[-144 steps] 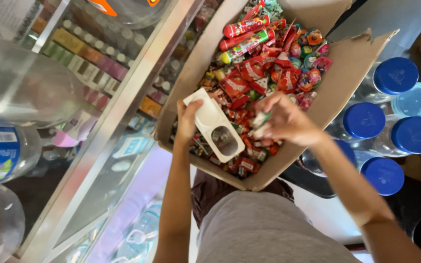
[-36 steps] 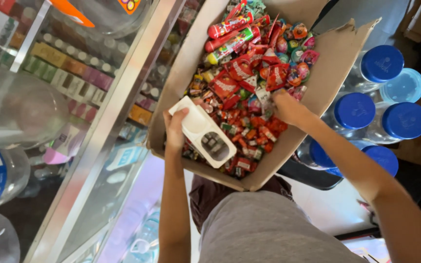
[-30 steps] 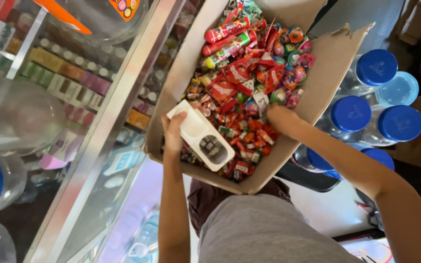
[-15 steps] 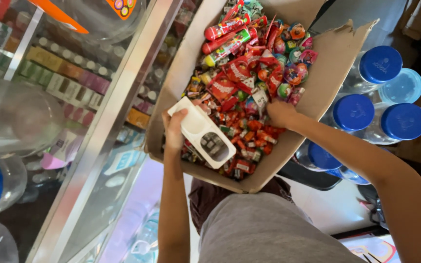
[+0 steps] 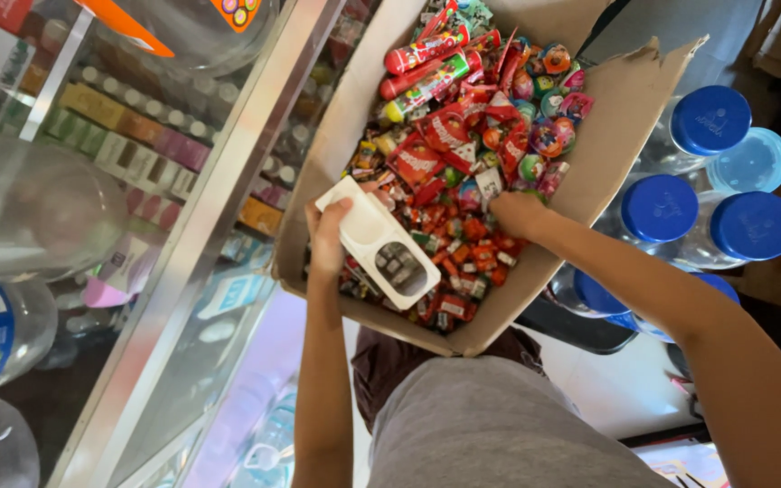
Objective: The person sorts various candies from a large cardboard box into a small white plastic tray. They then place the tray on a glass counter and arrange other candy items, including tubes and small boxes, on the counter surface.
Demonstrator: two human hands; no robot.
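White flat box (image 5: pixel 380 241) with oval window, gripped in left hand (image 5: pixel 328 237); right hand (image 5: pixel 515 211) closed among sweets (image 5: pixel 463 136).

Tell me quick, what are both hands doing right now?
Left hand: closed on a white box with a clear window, held over the cardboard box.
Right hand: reaching into the sweets; whether its fingers grip one cannot be told.

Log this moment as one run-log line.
left hand: holds white box | right hand: in sweets, grip unclear | cardboard box: open | blue-capped bottles: beside
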